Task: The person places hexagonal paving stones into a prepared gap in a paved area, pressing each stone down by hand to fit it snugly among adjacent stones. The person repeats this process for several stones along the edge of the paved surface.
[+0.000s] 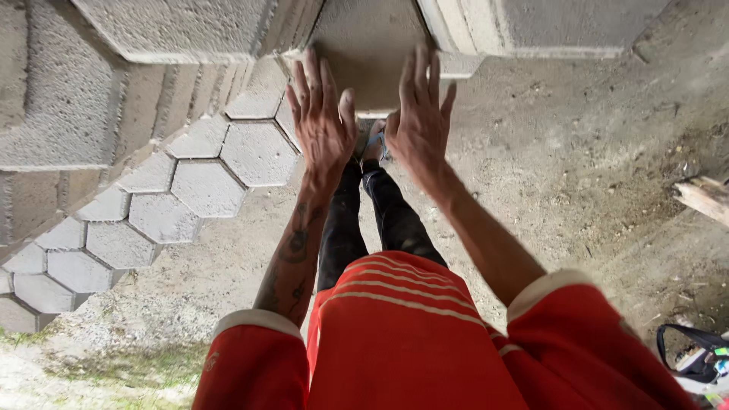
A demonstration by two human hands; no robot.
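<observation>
Both hands are low over a hexagonal concrete paver (364, 57) that lies flat on the sand bed (531, 152), at the open edge of the laid hex pavers (205, 186), w/ stacked concrete blocks (152, 30) just behind it.

Doing it well, by my read: press evenly w/ both palms so the paver beds level, keep its sides tight to the neighbours w/o gaps, and check it sits flush w/ the row, not rocking.

Left hand (323, 125): fingers (311, 76) spread wide and straight, tips over the paver's near-left edge; gripping nothing. Right hand (418, 125): fingers (421, 72) also extended and splayed, tips over the near-right edge; nothing gripped. Can't tell if the palms actually bear on the paver or hover just above.

The person's feet stand just beside the paver, btwn the wrists. A wooden plank end (706, 199) lies well apart at right.
</observation>
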